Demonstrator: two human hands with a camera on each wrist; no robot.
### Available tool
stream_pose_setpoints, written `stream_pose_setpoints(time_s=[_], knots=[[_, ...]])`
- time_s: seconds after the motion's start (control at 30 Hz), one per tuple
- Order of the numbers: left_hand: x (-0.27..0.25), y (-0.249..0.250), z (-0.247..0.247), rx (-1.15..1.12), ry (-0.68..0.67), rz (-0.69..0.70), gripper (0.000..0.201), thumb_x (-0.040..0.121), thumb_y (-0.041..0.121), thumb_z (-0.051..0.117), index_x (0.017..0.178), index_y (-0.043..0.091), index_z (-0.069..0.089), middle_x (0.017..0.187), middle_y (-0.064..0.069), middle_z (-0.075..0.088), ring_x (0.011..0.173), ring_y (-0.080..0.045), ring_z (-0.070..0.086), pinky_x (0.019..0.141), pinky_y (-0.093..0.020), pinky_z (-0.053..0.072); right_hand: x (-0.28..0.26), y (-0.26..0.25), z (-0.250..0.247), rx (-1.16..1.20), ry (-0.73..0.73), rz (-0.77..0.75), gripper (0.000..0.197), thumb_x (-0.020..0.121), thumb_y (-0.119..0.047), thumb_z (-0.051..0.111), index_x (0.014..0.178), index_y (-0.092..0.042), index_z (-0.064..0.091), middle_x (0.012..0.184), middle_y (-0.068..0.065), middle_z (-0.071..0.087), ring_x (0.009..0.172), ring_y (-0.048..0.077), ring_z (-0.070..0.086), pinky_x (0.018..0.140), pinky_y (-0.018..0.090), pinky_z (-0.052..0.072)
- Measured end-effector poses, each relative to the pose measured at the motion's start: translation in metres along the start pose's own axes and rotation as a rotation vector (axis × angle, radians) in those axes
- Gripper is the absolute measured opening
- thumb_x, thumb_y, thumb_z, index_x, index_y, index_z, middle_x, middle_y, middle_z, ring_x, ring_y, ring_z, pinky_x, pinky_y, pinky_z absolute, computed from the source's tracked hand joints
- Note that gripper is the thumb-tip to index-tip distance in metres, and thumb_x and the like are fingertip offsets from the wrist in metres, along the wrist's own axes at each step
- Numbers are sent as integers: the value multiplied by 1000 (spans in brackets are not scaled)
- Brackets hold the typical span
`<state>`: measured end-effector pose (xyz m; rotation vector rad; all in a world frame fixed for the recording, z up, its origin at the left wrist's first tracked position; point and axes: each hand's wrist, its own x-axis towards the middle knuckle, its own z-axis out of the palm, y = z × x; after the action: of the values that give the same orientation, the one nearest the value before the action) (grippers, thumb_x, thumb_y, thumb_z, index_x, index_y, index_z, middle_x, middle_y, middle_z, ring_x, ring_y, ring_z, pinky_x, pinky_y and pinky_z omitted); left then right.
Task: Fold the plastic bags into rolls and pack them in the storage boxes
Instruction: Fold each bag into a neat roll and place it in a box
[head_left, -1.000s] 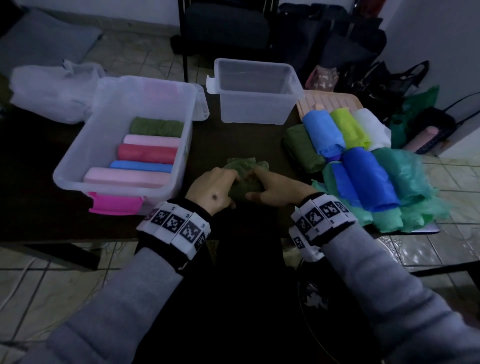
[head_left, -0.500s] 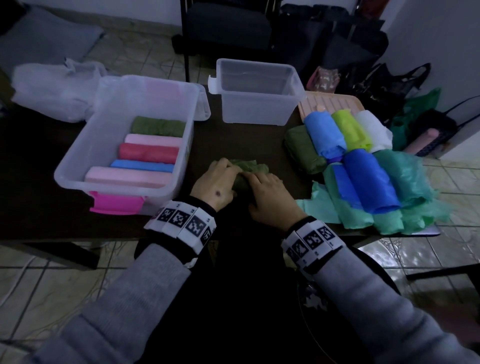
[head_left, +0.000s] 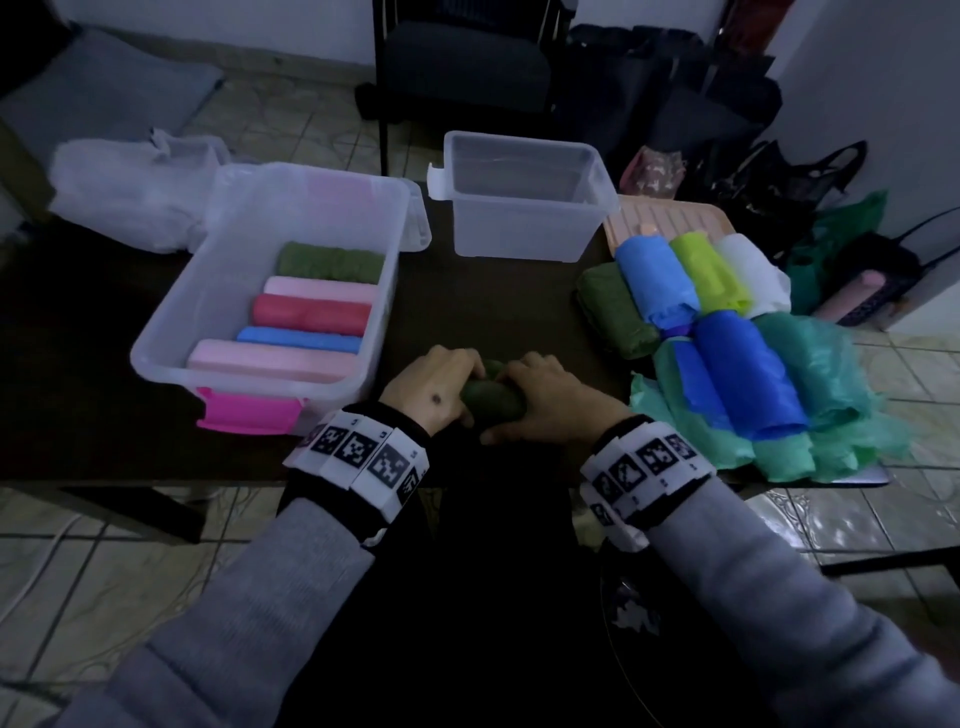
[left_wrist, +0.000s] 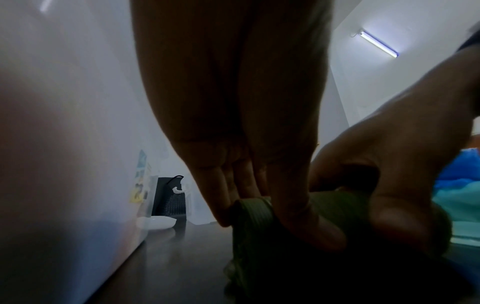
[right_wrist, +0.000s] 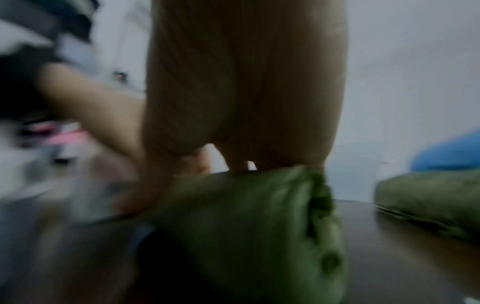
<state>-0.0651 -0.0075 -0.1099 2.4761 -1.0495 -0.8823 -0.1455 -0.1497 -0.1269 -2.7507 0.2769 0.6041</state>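
A dark green plastic bag roll (head_left: 491, 402) lies on the dark table (head_left: 78, 374) near its front edge. My left hand (head_left: 434, 387) grips its left end, fingers curled over the top and thumb under. My right hand (head_left: 545, 400) grips the right end the same way. In the left wrist view the green roll (left_wrist: 257, 214) sits under my fingertips (left_wrist: 226, 205). The right wrist view is blurred; it shows the roll's crumpled end (right_wrist: 319, 216). The clear storage box (head_left: 171, 332) on the left holds several rolls. A second clear box (head_left: 524, 228) stands behind, nothing visible inside.
A pile of folded bags (head_left: 727, 353) in blue, green, lime and white lies at the right, partly on a peach tray (head_left: 670, 221). A white bag (head_left: 124, 197) sits at the back left. The left box has a pink latch (head_left: 249, 415). Chairs and dark bags stand behind.
The loose green bag has been rolled toward me into a tight roll. Both hands have drawn closer to the table's front edge, still on the roll.
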Motion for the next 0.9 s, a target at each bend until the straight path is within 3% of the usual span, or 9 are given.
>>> stream_pose_setpoints(time_s=[0.1,0.2,0.27,0.43,0.57,0.77,0.9], knots=[[-3,1,1,-1,8,1,55,77,9,73,126,20,50,126,-11,50,110,-26,54,94,-38,46,3,6,-13,117,-42,48,91,57,-48,85,130,-22,37,132,2,29,124,22,29,104,42,35],[-4,2,-1,-9,-1,0,55,77,8,72,126,19,50,127,-10,49,112,-26,54,94,-36,46,8,6,-17,76,-109,74,116,54,-49,86,145,-24,19,140,2,28,132,24,24,108,47,33],[-4,3,-2,-15,6,2,54,77,7,72,126,18,51,127,-11,49,112,-26,54,95,-36,45,12,4,-14,48,-129,79,117,54,-52,85,146,-23,19,140,2,30,132,24,24,108,48,33],[-6,3,-3,-57,9,7,52,77,5,72,124,17,54,124,-8,53,110,-23,55,91,-32,45,12,-3,-3,10,-94,56,95,59,-61,78,134,-20,37,119,1,32,120,23,29,102,42,37],[-5,3,-3,-52,22,8,48,76,2,72,120,15,56,116,-5,54,107,-24,56,89,-32,46,4,-5,0,31,-28,-1,78,71,-59,70,129,-15,41,124,6,39,117,22,37,96,34,37],[-3,5,-5,-22,22,5,48,72,4,76,115,16,59,123,-7,52,110,-24,55,93,-37,47,-15,-12,15,-56,102,-44,60,91,-50,49,137,-14,36,130,8,43,119,23,43,94,34,38],[-6,20,-15,-36,36,-41,52,82,12,68,130,20,49,136,-6,45,121,-22,48,98,-36,42,-17,-14,18,-72,130,-32,58,93,-50,46,137,-13,35,130,8,43,119,23,43,93,34,37]])
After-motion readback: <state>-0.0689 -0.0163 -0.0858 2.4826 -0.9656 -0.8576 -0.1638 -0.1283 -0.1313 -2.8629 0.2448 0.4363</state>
